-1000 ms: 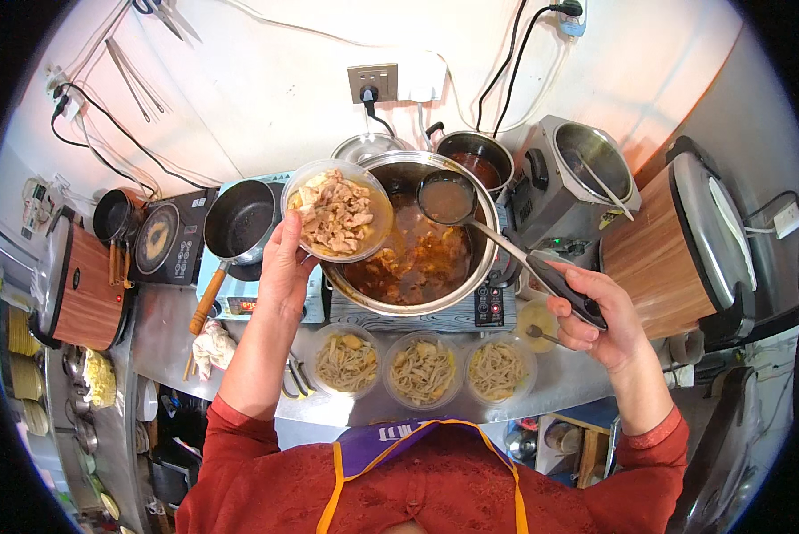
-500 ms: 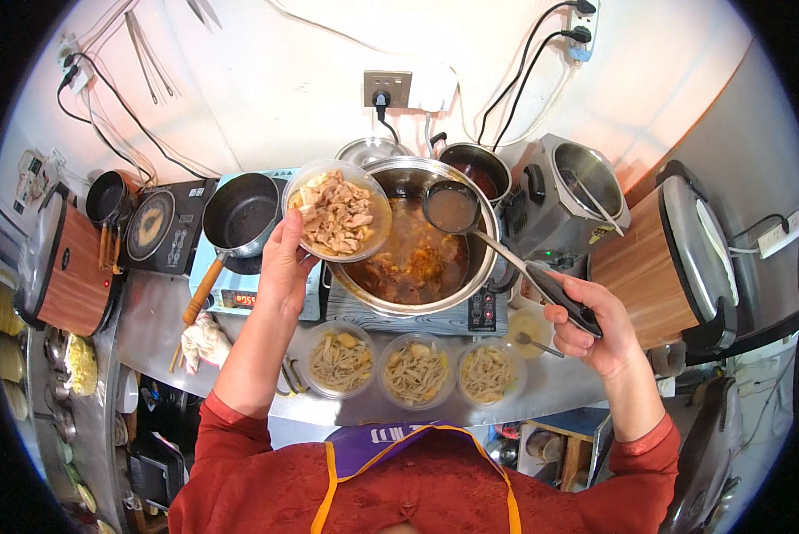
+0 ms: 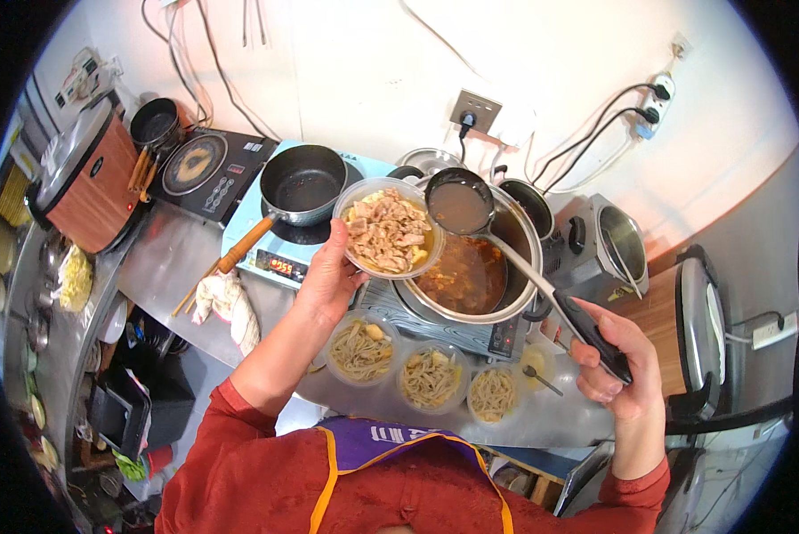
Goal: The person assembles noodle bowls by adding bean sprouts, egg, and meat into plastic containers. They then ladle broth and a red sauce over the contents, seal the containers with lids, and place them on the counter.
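In my left hand point(image 3: 328, 276) is a clear round bowl point(image 3: 389, 230) heaped with pale sliced meat in some broth. It is held up in front of the pot's left rim. My right hand point(image 3: 626, 360) grips the black handle of a ladle point(image 3: 460, 203), whose cup is full of brown broth and stands right beside the bowl, over the pot's left side. Below them, the big steel pot point(image 3: 528, 240) holds reddish-brown soup with chunks in it. Three clear bowls of noodles, the left one point(image 3: 361, 349), the middle one point(image 3: 431, 377) and the right one point(image 3: 492, 395), line the counter near me.
Left of the pot, a black pan point(image 3: 303, 182) with a wooden handle sits on a light blue induction cooker point(image 3: 275, 258). A white cloth point(image 3: 228, 307) lies in front. A small bowl with a spoon point(image 3: 538, 369) stands right of the noodles. A steel fryer point(image 3: 600, 245) stands to the right.
My view has turned to the left. The ladle has moved left across the pot toward the bowl, its broth still in it. Both hands keep their hold.
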Demonstrator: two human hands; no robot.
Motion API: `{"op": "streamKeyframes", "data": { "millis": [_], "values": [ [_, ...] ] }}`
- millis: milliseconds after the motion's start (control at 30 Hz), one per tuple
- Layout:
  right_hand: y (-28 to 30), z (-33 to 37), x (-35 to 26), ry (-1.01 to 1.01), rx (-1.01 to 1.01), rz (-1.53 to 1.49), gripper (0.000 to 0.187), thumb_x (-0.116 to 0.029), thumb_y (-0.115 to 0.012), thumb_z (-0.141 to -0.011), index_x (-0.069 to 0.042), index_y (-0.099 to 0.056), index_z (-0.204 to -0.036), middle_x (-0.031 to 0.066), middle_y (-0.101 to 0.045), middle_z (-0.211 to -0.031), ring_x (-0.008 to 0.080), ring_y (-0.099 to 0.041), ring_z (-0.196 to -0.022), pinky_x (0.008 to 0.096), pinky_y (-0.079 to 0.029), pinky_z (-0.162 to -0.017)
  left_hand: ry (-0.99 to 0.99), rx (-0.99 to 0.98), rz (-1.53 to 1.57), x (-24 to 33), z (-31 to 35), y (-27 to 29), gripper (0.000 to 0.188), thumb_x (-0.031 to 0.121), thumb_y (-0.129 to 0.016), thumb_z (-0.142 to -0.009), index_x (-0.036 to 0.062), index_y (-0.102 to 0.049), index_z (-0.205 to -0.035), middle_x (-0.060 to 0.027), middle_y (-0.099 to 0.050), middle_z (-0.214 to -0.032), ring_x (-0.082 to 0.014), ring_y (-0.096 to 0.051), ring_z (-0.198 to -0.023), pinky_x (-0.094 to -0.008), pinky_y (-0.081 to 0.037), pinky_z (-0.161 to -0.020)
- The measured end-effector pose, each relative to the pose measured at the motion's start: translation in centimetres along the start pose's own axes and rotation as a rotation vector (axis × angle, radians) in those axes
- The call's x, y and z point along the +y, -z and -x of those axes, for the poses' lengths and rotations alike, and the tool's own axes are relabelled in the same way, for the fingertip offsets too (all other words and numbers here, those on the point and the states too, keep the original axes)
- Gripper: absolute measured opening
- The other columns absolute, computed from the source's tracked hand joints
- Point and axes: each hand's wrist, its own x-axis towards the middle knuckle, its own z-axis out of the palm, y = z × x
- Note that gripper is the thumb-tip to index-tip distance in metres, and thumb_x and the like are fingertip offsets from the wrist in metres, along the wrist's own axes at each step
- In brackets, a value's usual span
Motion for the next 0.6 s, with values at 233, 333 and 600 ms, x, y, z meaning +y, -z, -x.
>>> {"op": "streamKeyframes", "data": {
  "millis": [233, 333, 600],
  "values": [
    [-3.3, -2.1, 1.0, -0.039, -0.142, 0.142, 0.045, -0.020, -0.048, -0.098, -0.003, -0.044, -0.140, 0.0107, -0.055, -0.076, 0.0077, -0.035, -0.041, 0.0227, -0.027, -0.038, -0.009, -0.059, 0.010, 0.2, 0.6, 1.1, 0.071, 0.067, -0.064, -0.079, 0.0131, -0.054, -0.123, 0.0002, -0.059, -0.112, -0.0130, -0.053, -0.100, -0.0291, -0.043, -0.080],
    [-4.7, -2.9, 1.7, 0.013, -0.110, 0.259, 0.046, -0.020, -0.050, -0.097, -0.001, -0.044, -0.139, 0.0108, -0.055, -0.074, 0.0057, -0.032, -0.039, 0.0221, -0.027, -0.037, -0.008, -0.045, 0.016, 0.1, 1.0, 1.2, 0.070, 0.067, -0.062, -0.080, 0.0143, -0.054, -0.125, 0.0008, -0.059, -0.116, -0.0120, -0.054, -0.102, -0.0291, -0.042, -0.081],
    [-5.4, -3.2, 0.8, 0.055, -0.072, 0.300, 0.045, -0.019, -0.049, -0.097, -0.001, -0.044, -0.139, 0.0113, -0.054, -0.074, 0.0056, -0.031, -0.039, 0.0207, -0.025, -0.037, -0.030, -0.078, 0.087, 0.4, 1.0, 1.7, 0.068, 0.065, -0.060, -0.083, 0.0153, -0.052, -0.128, 0.0014, -0.059, -0.121, -0.0126, -0.054, -0.109, -0.0296, -0.042, -0.087]
  ]
}}
